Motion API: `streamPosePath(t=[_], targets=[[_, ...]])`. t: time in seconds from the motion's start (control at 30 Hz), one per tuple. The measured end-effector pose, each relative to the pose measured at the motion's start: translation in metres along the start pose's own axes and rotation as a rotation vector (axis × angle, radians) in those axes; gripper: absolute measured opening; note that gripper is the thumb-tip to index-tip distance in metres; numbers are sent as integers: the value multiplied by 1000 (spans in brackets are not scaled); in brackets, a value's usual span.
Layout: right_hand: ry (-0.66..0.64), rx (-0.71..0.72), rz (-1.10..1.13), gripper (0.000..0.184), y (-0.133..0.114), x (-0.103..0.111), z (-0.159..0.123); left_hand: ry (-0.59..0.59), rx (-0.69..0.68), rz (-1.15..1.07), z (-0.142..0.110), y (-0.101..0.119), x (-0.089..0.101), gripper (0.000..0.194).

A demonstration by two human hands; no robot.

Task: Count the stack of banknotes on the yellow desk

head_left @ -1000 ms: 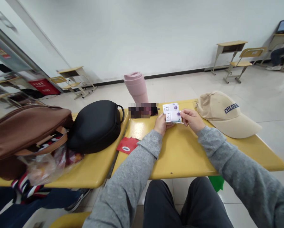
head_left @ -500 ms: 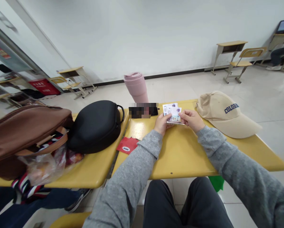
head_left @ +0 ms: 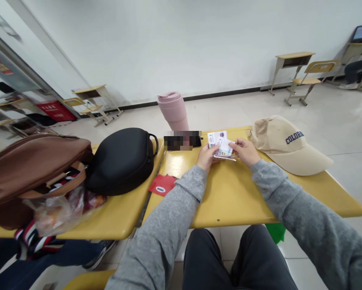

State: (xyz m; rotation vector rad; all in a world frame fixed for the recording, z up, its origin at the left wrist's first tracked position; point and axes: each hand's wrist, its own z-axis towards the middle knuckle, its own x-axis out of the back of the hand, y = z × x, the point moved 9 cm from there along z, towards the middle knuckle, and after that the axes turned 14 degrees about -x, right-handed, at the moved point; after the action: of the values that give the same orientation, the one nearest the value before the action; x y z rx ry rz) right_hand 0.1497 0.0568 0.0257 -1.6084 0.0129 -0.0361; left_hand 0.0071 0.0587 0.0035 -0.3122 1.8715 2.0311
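Purple-and-white banknotes (head_left: 217, 137), one showing a 5, are fanned above the yellow desk (head_left: 238, 201). My left hand (head_left: 207, 156) is closed on their left side, its thumb lying over the front. From the right, my right hand (head_left: 245, 151) pinches the edge of one note between thumb and fingers. Part of the lower notes is hidden behind the front ones. Beyond my left hand lies a dark phone (head_left: 196, 141), partly pixelated. Close to my left sleeve rests a small red pouch (head_left: 162, 184) with a white oval label.
A pink tumbler (head_left: 173, 110) stands at the desk's far edge. To the right sits a beige cap (head_left: 290, 147). On the adjoining left desk are a black case (head_left: 120, 161), a brown bag (head_left: 32, 165) and a clear plastic bag (head_left: 58, 215). A seated person's leg (head_left: 63, 257) shows below.
My right fingers have shifted the pinched note slightly, so its blank white part now faces up more and the 5 is tilted. My left hand stays in place.
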Motion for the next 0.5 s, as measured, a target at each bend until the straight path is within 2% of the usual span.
streamPosePath(t=[0.1,0.2,0.33,0.5], targets=[[-18,8,14,32,-4,-2,-3,70,-24,-31,4,-2,7,28],[-36,27,28,34,-8,-4,-5,124,-114,-59,10,0,12,24],[-72,63,36,35,-12,-6,-7,110,-183,-60,14,0,13,24],[-88,67,61,34,-12,-8,-7,102,-176,-50,15,-1,14,24]])
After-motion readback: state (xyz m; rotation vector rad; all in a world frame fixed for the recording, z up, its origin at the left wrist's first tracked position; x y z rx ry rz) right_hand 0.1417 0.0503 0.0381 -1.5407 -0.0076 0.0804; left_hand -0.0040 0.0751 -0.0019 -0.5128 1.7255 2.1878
